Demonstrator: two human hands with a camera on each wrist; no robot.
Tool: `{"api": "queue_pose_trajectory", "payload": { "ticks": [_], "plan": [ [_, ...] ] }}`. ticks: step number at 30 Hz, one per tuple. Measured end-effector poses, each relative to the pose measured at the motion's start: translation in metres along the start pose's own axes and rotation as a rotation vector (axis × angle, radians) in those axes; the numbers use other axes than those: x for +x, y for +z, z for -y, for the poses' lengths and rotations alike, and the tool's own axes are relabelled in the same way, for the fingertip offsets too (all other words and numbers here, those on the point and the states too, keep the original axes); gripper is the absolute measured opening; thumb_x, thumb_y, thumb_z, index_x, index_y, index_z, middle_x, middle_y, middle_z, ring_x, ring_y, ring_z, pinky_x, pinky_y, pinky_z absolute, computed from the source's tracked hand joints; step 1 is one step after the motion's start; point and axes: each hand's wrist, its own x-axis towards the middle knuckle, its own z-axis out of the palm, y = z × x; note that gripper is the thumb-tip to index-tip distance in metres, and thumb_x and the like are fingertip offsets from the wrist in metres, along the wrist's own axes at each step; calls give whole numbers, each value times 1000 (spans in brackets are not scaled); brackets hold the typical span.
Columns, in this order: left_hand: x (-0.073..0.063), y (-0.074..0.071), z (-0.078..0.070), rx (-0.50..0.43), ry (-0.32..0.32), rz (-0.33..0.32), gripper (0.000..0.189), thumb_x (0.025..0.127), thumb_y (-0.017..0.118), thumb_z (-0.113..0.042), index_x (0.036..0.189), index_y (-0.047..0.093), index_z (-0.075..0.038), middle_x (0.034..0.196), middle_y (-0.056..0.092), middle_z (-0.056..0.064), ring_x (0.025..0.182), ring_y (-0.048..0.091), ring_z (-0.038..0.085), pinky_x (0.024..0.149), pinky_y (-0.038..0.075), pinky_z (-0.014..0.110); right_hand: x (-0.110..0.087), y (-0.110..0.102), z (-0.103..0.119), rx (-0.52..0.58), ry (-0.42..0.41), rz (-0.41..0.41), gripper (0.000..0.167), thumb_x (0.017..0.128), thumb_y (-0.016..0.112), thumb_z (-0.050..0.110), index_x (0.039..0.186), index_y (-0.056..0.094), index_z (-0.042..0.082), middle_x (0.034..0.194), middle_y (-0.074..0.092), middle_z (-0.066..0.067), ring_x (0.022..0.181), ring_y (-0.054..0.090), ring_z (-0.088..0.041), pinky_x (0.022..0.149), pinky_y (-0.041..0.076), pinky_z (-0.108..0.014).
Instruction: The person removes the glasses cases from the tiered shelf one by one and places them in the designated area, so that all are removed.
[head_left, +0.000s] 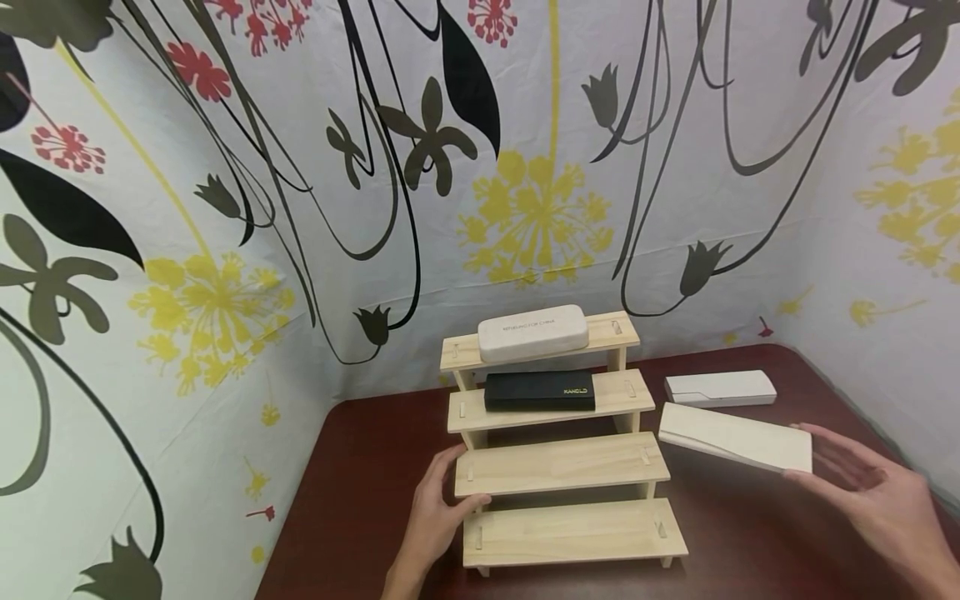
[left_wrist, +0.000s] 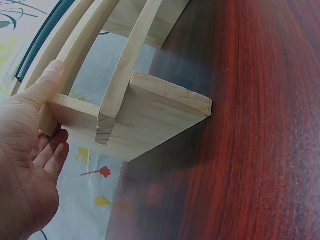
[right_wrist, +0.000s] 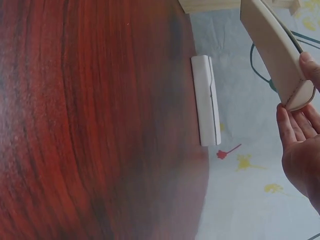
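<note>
My right hand (head_left: 877,487) grips the right end of a cream glasses case (head_left: 738,437), raised above the table beside the stepped wooden rack (head_left: 562,467). In the right wrist view, thumb and fingers pinch that case (right_wrist: 275,55) near its end. My left hand (head_left: 435,508) holds the rack's left side at the third tier from the top, thumb on the upper side and fingers below, as the left wrist view shows. On the top tier lies an off-white case (head_left: 533,333) with printed lettering. A black case (head_left: 540,392) lies on the second tier. The two lower tiers are bare.
A white case (head_left: 720,388) lies on the dark red wooden table (head_left: 360,467), right of the rack and behind the held case. Floral-printed cloth (head_left: 300,208) hangs behind the table and along both sides.
</note>
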Motion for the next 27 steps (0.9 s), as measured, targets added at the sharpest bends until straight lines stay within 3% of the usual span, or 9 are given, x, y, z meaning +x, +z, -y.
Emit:
{"api": "queue_pose_trajectory", "payload": {
  "ticks": [18, 27],
  "plan": [
    [0, 0, 0, -12, -1, 2, 82, 80, 95, -37, 151, 56, -24, 147, 58, -6, 143, 50, 20, 121, 37, 53, 6, 7, -35, -67, -9, -11, 61, 85, 93, 10, 141, 68, 4, 120, 63, 40, 99, 58, 25, 72, 52, -5],
    [0, 0, -1, -10, -9, 4, 82, 80, 95, -38, 151, 56, -23, 148, 57, -5, 144, 49, 21, 121, 37, 53, 10, 10, -50, -86, 26, 4, 62, 85, 93, 18, 141, 69, 5, 116, 60, 42, 97, 57, 26, 71, 51, -4]
  ]
}}
